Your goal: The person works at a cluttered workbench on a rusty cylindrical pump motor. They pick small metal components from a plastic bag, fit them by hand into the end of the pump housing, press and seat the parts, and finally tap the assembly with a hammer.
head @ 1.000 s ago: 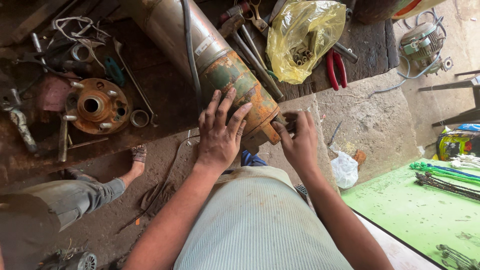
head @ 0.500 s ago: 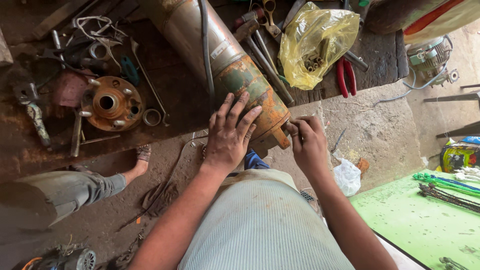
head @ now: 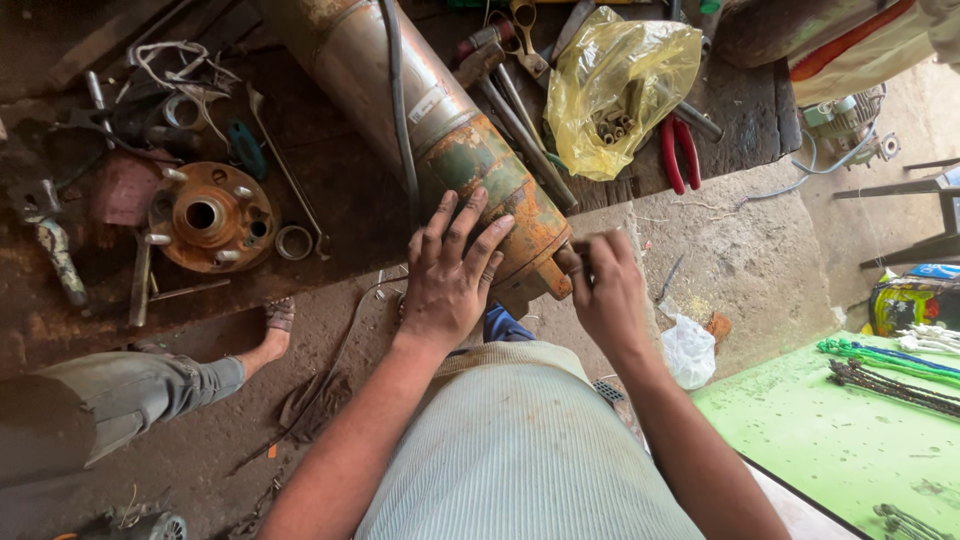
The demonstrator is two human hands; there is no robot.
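Note:
A long rusty cylinder [head: 400, 90], steel above and green and orange at its lower end, lies across a dirty workbench [head: 330, 215]. My left hand [head: 450, 270] rests flat on its orange end with the fingers spread. My right hand [head: 605, 290] is at the end face of the cylinder, fingers curled around a small dark part there; I cannot make out what it is. A black cable runs along the cylinder's top.
A rusty round flange [head: 205, 215] with bolts, a ring [head: 293, 242], wrenches and wire lie left on the bench. A yellow plastic bag [head: 615, 85], red pliers [head: 680, 150] and hammers lie right. Another person's leg and foot [head: 270, 335] are lower left. A green table [head: 850, 430] stands right.
My right hand has moved in from beside the cylinder to its end face and closed its fingers there. My left hand stays on the orange end. The view has drifted slightly.

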